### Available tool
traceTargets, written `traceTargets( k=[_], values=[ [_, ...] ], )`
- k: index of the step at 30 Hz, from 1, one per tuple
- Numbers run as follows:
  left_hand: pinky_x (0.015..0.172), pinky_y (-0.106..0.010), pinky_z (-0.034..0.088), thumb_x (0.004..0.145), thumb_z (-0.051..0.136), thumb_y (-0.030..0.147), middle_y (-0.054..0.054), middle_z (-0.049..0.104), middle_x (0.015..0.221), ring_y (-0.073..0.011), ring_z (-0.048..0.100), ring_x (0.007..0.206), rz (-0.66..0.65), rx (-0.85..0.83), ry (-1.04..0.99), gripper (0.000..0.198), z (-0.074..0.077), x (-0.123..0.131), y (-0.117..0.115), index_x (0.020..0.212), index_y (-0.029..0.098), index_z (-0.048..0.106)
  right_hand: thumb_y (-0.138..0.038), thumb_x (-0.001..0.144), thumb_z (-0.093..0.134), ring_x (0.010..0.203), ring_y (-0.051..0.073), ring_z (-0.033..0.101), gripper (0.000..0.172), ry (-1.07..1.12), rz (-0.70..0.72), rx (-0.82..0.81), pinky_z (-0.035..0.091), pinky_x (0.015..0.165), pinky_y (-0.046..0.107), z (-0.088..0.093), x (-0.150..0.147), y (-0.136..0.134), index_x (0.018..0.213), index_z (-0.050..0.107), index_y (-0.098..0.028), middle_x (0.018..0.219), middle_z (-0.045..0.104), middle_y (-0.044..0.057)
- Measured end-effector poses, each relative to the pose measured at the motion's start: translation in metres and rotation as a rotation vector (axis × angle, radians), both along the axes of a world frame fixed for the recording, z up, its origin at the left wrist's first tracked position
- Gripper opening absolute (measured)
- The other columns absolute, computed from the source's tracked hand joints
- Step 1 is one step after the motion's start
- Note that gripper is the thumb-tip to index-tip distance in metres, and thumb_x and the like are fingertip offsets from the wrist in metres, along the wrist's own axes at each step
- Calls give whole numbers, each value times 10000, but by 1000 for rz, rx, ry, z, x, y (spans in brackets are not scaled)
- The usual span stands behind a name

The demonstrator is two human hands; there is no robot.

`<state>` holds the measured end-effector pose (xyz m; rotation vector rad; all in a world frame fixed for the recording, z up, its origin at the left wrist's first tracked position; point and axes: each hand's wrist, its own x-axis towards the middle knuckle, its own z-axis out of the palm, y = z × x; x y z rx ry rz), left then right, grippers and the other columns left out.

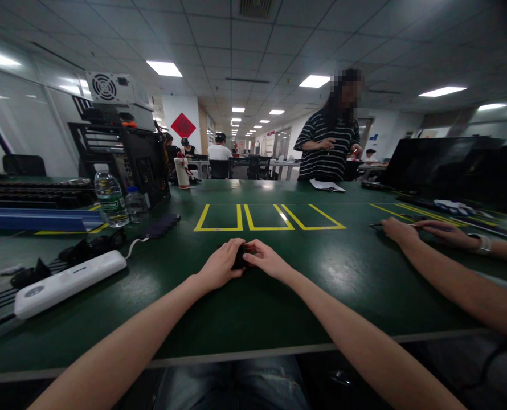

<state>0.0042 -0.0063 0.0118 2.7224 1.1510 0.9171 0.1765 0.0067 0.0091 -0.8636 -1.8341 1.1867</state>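
Note:
A small black object [238, 259] is held low over or on the green table [253, 319], in front of the yellow tape outlines [271, 229]. My left hand [222, 265] wraps round its left side. From the right, my right hand [267, 259] has its fingers and thumb on the same object. The hands nearly meet at the fingertips and cover most of it, so what it is cannot be made out.
On the left lie a white power strip [72, 282], water bottles [110, 199] and an open computer case [140, 162]. Another person's hands [401, 230] work at the right. A person in a striped shirt [328, 148] stands across the table near papers [327, 185].

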Motion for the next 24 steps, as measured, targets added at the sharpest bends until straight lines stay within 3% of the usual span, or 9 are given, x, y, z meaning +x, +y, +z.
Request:
traceTargets(
  k=[6,10,17,20,24],
  values=[
    [792,-387,415,669,584,241,-58,426,1095,-222,476,953,0,10,17,550,2,0,-1,1139,221,301,-282,654,618,896,144,520,299,47,64,37,437,813,340,7,1,-6,887,457,-188,895,513,5],
    [785,-382,408,666,583,246,-59,423,1100,-223,459,948,18,35,33,573,1,0,-1,1154,218,285,-335,701,561,840,140,532,243,42,31,42,443,780,336,8,0,-7,872,468,-188,864,518,4],
    [816,-425,343,642,609,285,-65,437,1092,-259,394,979,94,85,63,565,0,2,0,1125,215,324,-338,693,570,895,171,519,323,6,-17,-6,439,777,378,0,-2,0,948,452,-177,926,518,42],
    [883,-431,288,658,596,266,-69,421,1114,-260,351,1063,56,74,43,536,1,1,0,1117,212,323,-293,646,623,904,164,515,339,47,39,21,435,795,365,0,-1,0,916,452,-178,910,512,27],
    [919,-409,263,690,561,235,-63,426,1097,-218,407,1032,-24,30,29,519,1,-1,1,1134,209,294,-274,642,628,887,150,519,324,69,59,18,440,792,345,4,0,-3,895,445,-188,896,507,11]
  ],
)
